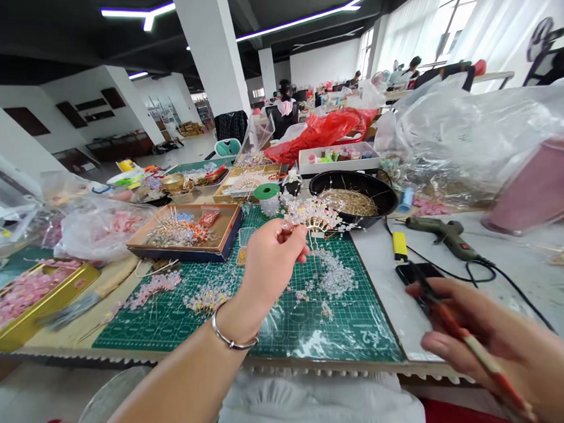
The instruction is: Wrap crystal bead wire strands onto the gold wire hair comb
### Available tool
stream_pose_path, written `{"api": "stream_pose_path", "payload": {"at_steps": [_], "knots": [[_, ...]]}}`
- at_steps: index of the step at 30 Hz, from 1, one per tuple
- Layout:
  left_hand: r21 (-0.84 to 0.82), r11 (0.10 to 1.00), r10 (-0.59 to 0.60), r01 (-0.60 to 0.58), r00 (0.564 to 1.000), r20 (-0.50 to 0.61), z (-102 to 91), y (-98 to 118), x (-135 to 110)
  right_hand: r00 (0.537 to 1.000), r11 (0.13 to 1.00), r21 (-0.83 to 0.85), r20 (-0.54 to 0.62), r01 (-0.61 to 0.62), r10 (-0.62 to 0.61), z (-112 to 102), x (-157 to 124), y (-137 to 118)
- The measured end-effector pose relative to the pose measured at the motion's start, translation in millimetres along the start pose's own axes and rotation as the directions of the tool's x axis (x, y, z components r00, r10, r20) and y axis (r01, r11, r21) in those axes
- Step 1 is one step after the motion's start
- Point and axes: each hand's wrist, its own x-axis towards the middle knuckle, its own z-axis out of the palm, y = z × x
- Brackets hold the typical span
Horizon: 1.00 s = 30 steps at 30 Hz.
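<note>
My left hand (271, 266) pinches a fan-shaped hair ornament (312, 215) of pale beads on gold wire, lifted above a green cutting mat (352, 325). A silver bangle (231, 339) circles my left wrist. Below the ornament lies a loose heap of clear crystal beads (335, 275), and beaded sprays (205, 298) rest on the mat further left. At the lower right, over the white table edge, my right hand (494, 342) grips a slim tool (471, 348) with a red and cream handle. Its dark tip points toward a black phone (416, 272).
A hot glue gun (441, 235) and its black cord lie right of the mat. Behind stand a black pan of straw-like fibres (351, 195) and a tray of hairpins (184, 233). A gold tin of pink flowers (29, 301) and plastic bags crowd the sides. Co-workers sit at distant tables.
</note>
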Motion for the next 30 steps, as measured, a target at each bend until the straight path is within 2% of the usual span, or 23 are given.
{"api": "stream_pose_path", "payload": {"at_steps": [1, 2, 4, 11, 15, 23, 30], "knots": [[0.023, 1.0, 0.016, -0.016, 1.0, -0.003, 2.4, 3, 3, 0.991, 0.999, -0.02, 0.128, 0.026, -0.023, 1, 2, -14], [0.046, 0.998, 0.03, -0.03, 1.0, -0.004, 4.5, 5, 5, 0.979, 0.997, -0.062, 0.202, 0.041, -0.028, 0, 7, -26], [0.088, 0.995, 0.057, -0.057, 0.998, 0.001, 7.1, 10, 8, 0.965, 0.988, -0.136, 0.258, 0.077, -0.039, -3, 21, -40], [0.183, 0.979, 0.089, -0.089, 0.996, 0.008, 9.9, 19, 14, 0.983, 0.938, -0.322, 0.17, 0.127, -0.075, -6, 66, -38], [0.194, 0.977, 0.08, -0.085, 0.996, 0.035, 15.1, 21, 19, 0.985, 0.915, -0.378, 0.149, 0.14, -0.089, -7, 80, -38], [0.232, 0.968, 0.078, -0.092, 0.995, 0.068, 25.7, 21, 33, 0.996, 0.883, -0.463, 0.065, 0.081, -0.057, -17, 102, -37], [0.276, 0.953, 0.102, -0.124, 0.99, 0.093, 34.1, 14, 60, 0.996, 0.864, -0.495, 0.047, 0.085, -0.072, -14, 123, -27]]}}
